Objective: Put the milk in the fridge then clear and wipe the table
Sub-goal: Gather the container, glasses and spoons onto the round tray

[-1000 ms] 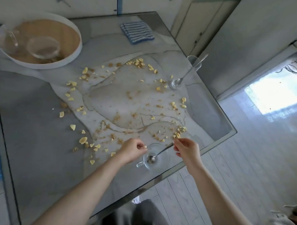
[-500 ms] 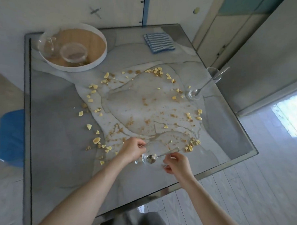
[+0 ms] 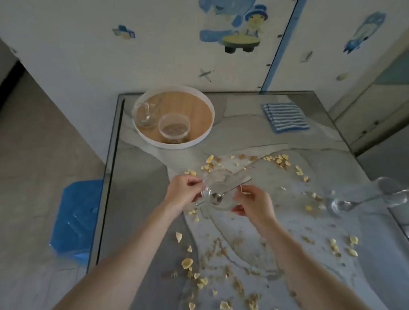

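My left hand (image 3: 185,190) grips the handle of a clear glass cup (image 3: 220,191) held above the middle of the glass-topped table (image 3: 141,228). A metal spoon (image 3: 226,194) lies inside the cup. My right hand (image 3: 252,203) steadies the cup's right side and pinches a small yellow flake. Yellow cereal flakes (image 3: 187,263) and brown crumbs are scattered over the tabletop. A blue-striped cloth (image 3: 285,116) lies folded at the far right. No milk is in view.
A round white tray with a wooden base (image 3: 196,108) at the far left holds a glass mug (image 3: 144,115) and a clear bowl (image 3: 174,128). A second glass with a spoon (image 3: 364,198) sits at the right edge. A blue stool (image 3: 71,219) stands left of the table.
Both hands lifted the cup with the spoon off the near edge and carried it toward the table's middle. The view tilted up toward the wall.
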